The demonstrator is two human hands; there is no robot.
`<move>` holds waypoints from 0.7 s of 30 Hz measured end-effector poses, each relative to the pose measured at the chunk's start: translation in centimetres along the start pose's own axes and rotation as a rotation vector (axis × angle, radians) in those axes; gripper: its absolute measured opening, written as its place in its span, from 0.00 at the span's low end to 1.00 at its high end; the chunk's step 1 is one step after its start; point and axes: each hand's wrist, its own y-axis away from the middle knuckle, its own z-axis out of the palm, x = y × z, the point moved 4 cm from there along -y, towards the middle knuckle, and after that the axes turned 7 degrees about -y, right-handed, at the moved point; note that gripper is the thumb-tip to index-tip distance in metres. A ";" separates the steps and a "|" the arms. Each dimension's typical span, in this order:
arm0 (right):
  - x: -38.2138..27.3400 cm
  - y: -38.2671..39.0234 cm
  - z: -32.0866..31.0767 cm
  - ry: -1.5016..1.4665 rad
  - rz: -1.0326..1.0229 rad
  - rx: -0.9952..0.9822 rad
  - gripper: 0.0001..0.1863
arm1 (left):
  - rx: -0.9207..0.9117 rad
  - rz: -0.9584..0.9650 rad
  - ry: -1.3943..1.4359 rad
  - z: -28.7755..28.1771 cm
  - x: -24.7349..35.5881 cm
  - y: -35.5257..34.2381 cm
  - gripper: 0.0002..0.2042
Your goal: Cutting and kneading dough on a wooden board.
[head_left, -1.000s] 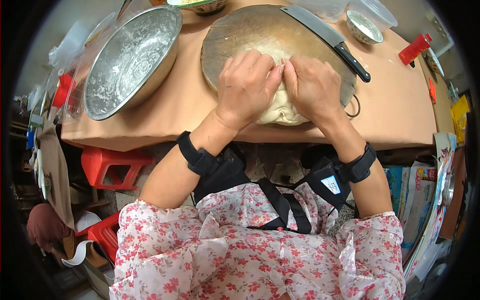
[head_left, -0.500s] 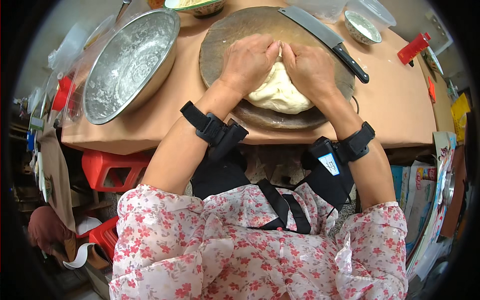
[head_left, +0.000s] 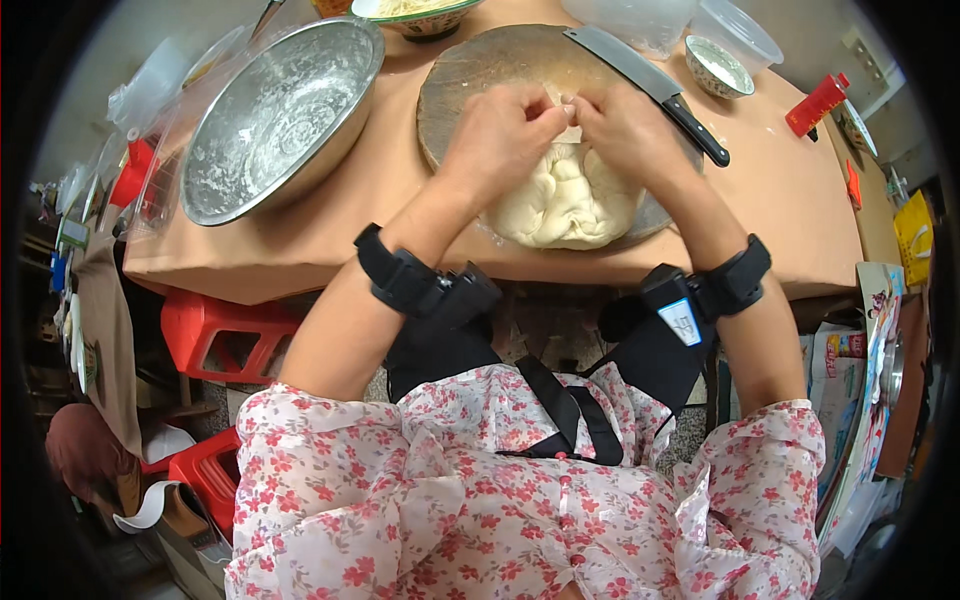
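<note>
A pale, folded lump of dough (head_left: 565, 205) lies on the round wooden chopping board (head_left: 480, 72), close to the table's near edge. My left hand (head_left: 503, 132) is curled at the far left of the dough, its thumb and fingers closed on the dough's far edge. Opposite it, my right hand (head_left: 624, 128) also has bent fingers pinching that edge. The two thumbs nearly meet, and a thin bit of dough shows between them. Both hands cover part of the dough's far side. A cleaver (head_left: 625, 68) rests on the board's right rim, black handle toward me.
Left of the board, a large flour-dusted metal bowl (head_left: 285, 120) sits tilted. A patterned bowl (head_left: 425, 22) stands behind. At the back right are a small bowl of white powder (head_left: 718, 68), clear plastic tubs (head_left: 738, 32) and a red bottle (head_left: 818, 104).
The dough's far edge is drawn up and folded more, and its near side bulges closer to me. My hands stay closed on it. The whole view has shifted slightly.
</note>
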 end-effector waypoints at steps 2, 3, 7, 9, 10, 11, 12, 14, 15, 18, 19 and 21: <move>0.0 0.9 0.9 0.154 -0.008 0.111 0.22 | 0.106 0.031 -0.205 0.3 0.7 0.8 0.15; 0.0 1.3 1.2 0.162 0.033 0.104 0.21 | 0.133 0.051 -0.203 0.3 0.3 1.2 0.16; -0.1 1.9 1.2 0.179 0.036 0.127 0.21 | 0.131 -0.079 -0.181 0.4 -1.3 1.6 0.17; 0.1 1.9 1.2 0.152 0.011 0.188 0.20 | 0.088 -0.088 -0.177 0.5 -1.3 1.3 0.17; 0.3 1.8 1.2 0.151 0.011 0.190 0.20 | 0.087 -0.086 -0.178 0.5 -1.2 1.2 0.17; 0.5 1.8 1.0 0.102 -0.016 0.227 0.19 | 0.098 -0.045 -0.168 0.5 -0.9 1.1 0.16; 0.4 1.7 0.9 0.051 -0.045 0.259 0.18 | 0.110 -0.010 -0.160 0.4 -0.7 1.1 0.16; 0.0 1.8 0.4 0.043 -0.128 0.325 0.18 | 0.185 0.123 -0.191 0.3 0.2 1.0 0.13; -0.6 2.2 -0.1 0.037 -0.211 0.390 0.17 | 0.261 0.255 -0.219 0.2 0.9 1.3 0.11; -1.7 2.7 -1.2 0.032 -0.311 0.412 0.17 | 0.463 0.689 -0.445 0.1 2.0 1.4 0.08; -1.4 2.7 -1.3 0.066 -0.305 0.328 0.17 | 0.431 0.676 -0.470 0.4 1.9 1.7 0.08; -0.8 2.6 -1.9 0.061 -0.248 0.220 0.18 | 0.425 0.632 -0.382 0.6 2.0 2.4 0.09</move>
